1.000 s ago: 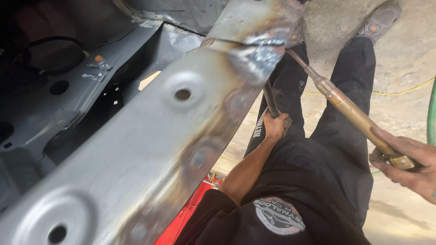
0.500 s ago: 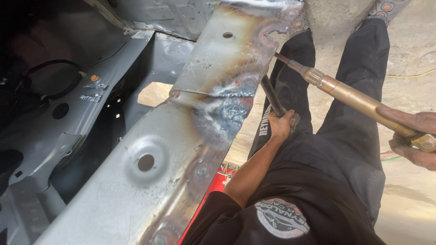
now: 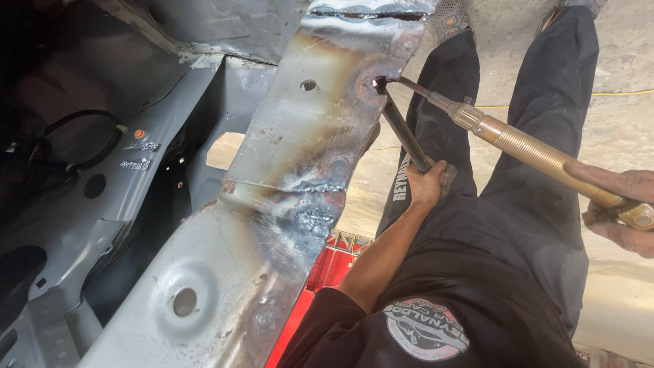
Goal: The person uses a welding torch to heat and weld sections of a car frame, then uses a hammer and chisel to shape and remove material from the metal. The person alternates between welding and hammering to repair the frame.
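Two hands are at work, each holding one tool. One left hand (image 3: 428,182) is clenched around the lower end of a dark steel bar (image 3: 403,133), which slants up so that its tip meets the scorched edge of the frame rail (image 3: 293,170). One right hand (image 3: 623,208), at the right border of the view, is wrapped around the rear of a brass torch (image 3: 524,144); its single thin nozzle reaches left and ends at the same dark spot on the rail's edge, right beside the bar's tip.

One long sheet-metal rail runs diagonally from the lower left to the top centre. Two round holes show in it: a small one near the top (image 3: 308,85) and a larger dished one near the bottom (image 3: 184,300). Rough weld beads and blue-brown heat stains cross its middle, and a jagged dark seam sits at its top end. Left of the rail lies grey-painted car body panelling (image 3: 102,204) with several holes, one black cable loop (image 3: 82,140) and one small orange clip (image 3: 139,133).

Two legs in black trousers (image 3: 524,225) stretch away over a pale concrete floor (image 3: 627,88), where one yellow cord (image 3: 616,93) lies. One red crate (image 3: 327,266) shows below the rail.
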Demonstrator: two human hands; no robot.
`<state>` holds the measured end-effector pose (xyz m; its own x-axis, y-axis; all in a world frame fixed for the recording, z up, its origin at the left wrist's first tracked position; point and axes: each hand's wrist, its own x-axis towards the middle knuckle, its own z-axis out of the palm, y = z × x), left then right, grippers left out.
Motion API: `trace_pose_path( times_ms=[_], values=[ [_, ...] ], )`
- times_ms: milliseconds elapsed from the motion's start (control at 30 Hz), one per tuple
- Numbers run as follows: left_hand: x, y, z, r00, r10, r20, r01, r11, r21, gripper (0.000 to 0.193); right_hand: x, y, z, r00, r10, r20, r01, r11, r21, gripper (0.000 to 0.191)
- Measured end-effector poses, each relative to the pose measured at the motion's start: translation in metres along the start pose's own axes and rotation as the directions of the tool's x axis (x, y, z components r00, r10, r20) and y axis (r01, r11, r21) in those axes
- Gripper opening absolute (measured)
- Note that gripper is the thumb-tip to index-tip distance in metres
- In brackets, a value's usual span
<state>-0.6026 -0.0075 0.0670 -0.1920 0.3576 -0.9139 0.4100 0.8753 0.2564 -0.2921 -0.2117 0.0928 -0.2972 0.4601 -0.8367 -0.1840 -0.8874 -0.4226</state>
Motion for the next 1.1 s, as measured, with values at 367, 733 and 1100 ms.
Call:
trace_pose_path(
  times_ms=[367, 733, 1100],
  values=[
    [0.0, 0.001, 0.0, 1.0, 0.011, 0.021, -0.011, 1.0, 0.001, 0.034, -0.018, 0.027, 0.009, 1.0, 0.004, 0.002, -0.004, 0.999, 0.049, 0.093],
    [0.0, 0.002, 0.003, 0.999, 0.025, 0.027, -0.026, 0.999, 0.032, 0.034, -0.023, 0.037, 0.015, 1.0, 0.028, 0.008, -0.028, 0.996, 0.079, 0.095],
    [0.0, 0.002, 0.002, 0.999, 0.02, 0.046, -0.02, 1.0, 0.0, 0.034, -0.02, 0.041, 0.013, 0.999, 0.032, 0.021, -0.034, 0.996, 0.08, 0.097]
  ],
)
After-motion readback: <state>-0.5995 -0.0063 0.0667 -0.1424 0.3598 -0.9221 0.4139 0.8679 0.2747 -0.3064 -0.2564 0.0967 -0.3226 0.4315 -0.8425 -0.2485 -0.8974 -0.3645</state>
